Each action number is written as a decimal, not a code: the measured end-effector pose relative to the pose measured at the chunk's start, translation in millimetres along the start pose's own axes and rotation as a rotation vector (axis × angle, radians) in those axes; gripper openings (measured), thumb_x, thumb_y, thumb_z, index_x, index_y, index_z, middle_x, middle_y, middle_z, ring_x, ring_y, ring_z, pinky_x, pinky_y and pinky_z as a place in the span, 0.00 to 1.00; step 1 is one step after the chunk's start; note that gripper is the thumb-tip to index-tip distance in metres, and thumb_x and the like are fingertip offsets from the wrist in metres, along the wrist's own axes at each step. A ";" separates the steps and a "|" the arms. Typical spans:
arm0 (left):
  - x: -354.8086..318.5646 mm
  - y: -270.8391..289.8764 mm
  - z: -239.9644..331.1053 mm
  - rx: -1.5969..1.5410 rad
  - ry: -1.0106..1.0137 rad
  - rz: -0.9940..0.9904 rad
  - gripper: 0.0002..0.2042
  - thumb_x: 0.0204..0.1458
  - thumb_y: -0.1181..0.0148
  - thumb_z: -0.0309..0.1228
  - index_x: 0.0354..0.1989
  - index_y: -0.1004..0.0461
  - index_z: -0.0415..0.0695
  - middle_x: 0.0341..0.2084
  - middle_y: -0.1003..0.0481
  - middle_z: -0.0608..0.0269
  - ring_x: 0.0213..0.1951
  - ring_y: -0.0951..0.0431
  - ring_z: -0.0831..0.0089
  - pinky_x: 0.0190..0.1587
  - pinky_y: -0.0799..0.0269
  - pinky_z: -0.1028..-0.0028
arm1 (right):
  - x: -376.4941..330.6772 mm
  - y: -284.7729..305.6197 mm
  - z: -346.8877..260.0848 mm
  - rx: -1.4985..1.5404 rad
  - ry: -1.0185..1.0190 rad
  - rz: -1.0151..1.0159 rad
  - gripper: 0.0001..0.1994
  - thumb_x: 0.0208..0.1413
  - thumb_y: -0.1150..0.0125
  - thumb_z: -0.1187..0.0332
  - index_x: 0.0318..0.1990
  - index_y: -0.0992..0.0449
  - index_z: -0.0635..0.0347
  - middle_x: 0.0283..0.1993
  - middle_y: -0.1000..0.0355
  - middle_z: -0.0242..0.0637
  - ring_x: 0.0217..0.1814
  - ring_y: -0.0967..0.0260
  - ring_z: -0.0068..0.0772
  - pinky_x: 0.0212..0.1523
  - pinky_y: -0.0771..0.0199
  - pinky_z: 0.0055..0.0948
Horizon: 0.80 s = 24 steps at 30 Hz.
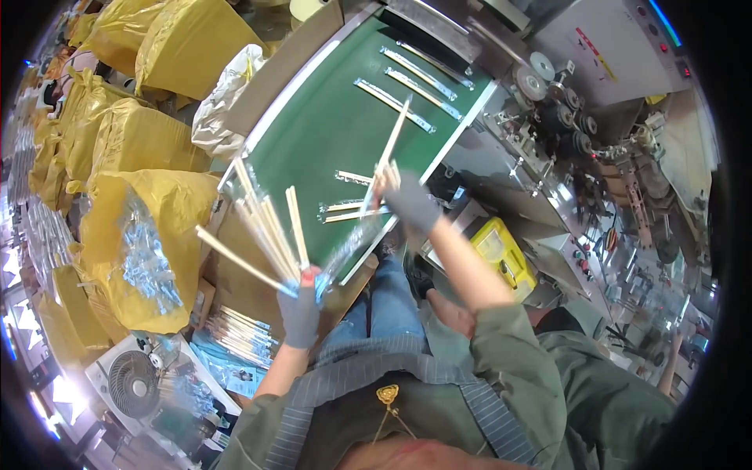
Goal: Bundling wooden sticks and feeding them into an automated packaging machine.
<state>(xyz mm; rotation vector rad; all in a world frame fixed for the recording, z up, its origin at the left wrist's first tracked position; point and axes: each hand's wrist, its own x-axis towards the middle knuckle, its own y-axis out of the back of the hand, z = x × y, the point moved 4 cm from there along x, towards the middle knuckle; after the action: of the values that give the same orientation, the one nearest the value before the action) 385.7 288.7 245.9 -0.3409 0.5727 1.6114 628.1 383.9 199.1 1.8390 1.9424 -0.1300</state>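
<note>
My left hand (301,317), in a grey fingerless glove, grips the blue ends of a fanned bunch of wrapped chopsticks (262,223) near the belt's lower left end. Over the belt's right edge, my gloved right hand (409,205) is closed around another few wrapped chopsticks (394,139), one pointing up and away; motion blurs its fingers. Beside that hand, several more packets (345,209) lie on the green conveyor belt (305,133). Farther up the belt, several packets (419,74) rest slantwise in a loose row. Clear film with blue print covers them.
Rollers of a machine (552,110) line the right side. At left are yellow bags (180,47), one open bag (102,227) holding blue-ended packets, and a white sack (227,102). Below stand a fan (131,384) and piled chopsticks (241,337). A co-worker's sleeve (599,384) is at right.
</note>
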 end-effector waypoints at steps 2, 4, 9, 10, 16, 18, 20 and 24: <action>2.3 -6.3 6.4 -0.023 -0.012 -0.022 0.13 0.54 0.48 0.40 0.31 0.27 0.41 0.16 0.33 0.74 0.18 0.38 0.86 0.19 0.45 0.84 | -65.6 -42.7 -18.3 0.218 -0.010 -0.084 0.12 0.42 0.44 0.62 0.30 0.27 0.62 0.22 0.32 0.37 0.27 0.34 0.24 0.30 0.34 0.28; -5.9 -9.4 6.3 0.009 0.000 -0.128 0.14 0.52 0.46 0.39 0.29 0.25 0.38 0.15 0.32 0.73 0.19 0.35 0.84 0.21 0.42 0.81 | -109.5 -82.4 -26.8 0.545 -0.071 0.033 0.08 0.47 0.45 0.67 0.30 0.28 0.63 0.22 0.32 0.33 0.26 0.36 0.21 0.28 0.35 0.25; -31.0 26.0 -8.3 0.329 -0.084 -0.125 0.17 0.44 0.37 0.41 0.18 0.30 0.38 0.14 0.32 0.68 0.18 0.34 0.82 0.20 0.41 0.80 | -143.5 -97.1 -42.2 0.258 0.136 0.172 0.07 0.47 0.46 0.69 0.29 0.29 0.65 0.23 0.31 0.34 0.26 0.36 0.22 0.28 0.36 0.24; -35.0 32.0 -3.8 0.324 -0.089 -0.131 0.17 0.44 0.37 0.41 0.18 0.30 0.38 0.14 0.32 0.68 0.18 0.34 0.82 0.20 0.41 0.80 | -146.4 -88.1 -53.7 0.233 0.178 0.135 0.07 0.48 0.47 0.69 0.30 0.29 0.64 0.21 0.33 0.32 0.24 0.38 0.22 0.26 0.37 0.24; -73.1 55.7 5.1 -0.113 -0.010 -0.417 0.10 0.48 0.41 0.36 0.25 0.30 0.42 0.14 0.35 0.72 0.15 0.39 0.85 0.17 0.46 0.83 | -155.8 -49.3 -115.0 0.394 0.164 0.387 0.13 0.54 0.48 0.59 0.32 0.24 0.59 0.17 0.41 0.23 0.17 0.45 0.15 0.20 0.46 0.19; -84.2 61.3 4.6 -0.178 -0.024 -0.421 0.10 0.48 0.41 0.35 0.26 0.31 0.42 0.15 0.35 0.71 0.15 0.39 0.85 0.17 0.46 0.83 | -166.2 -85.5 -118.3 0.043 0.302 0.426 0.12 0.52 0.46 0.60 0.29 0.25 0.61 0.15 0.39 0.30 0.17 0.42 0.23 0.21 0.42 0.25; -85.5 67.7 4.7 -0.245 -0.037 -0.429 0.10 0.49 0.42 0.35 0.27 0.32 0.41 0.15 0.35 0.71 0.16 0.39 0.84 0.17 0.46 0.82 | -183.5 -121.6 -106.1 0.037 0.316 0.383 0.11 0.51 0.46 0.62 0.28 0.27 0.62 0.18 0.36 0.39 0.19 0.38 0.34 0.24 0.38 0.31; -87.8 81.8 13.1 -0.244 -0.099 -0.380 0.10 0.49 0.43 0.34 0.29 0.32 0.40 0.15 0.35 0.70 0.16 0.39 0.83 0.18 0.45 0.82 | -193.2 -142.9 -89.6 -0.151 0.564 0.291 0.10 0.51 0.47 0.63 0.28 0.28 0.60 0.19 0.35 0.39 0.19 0.37 0.37 0.22 0.38 0.32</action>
<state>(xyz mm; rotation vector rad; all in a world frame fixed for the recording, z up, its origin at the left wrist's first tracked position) 317.7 218.9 317.1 -0.5152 0.2173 1.3204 466.9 224.6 319.4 2.1854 1.9175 0.6751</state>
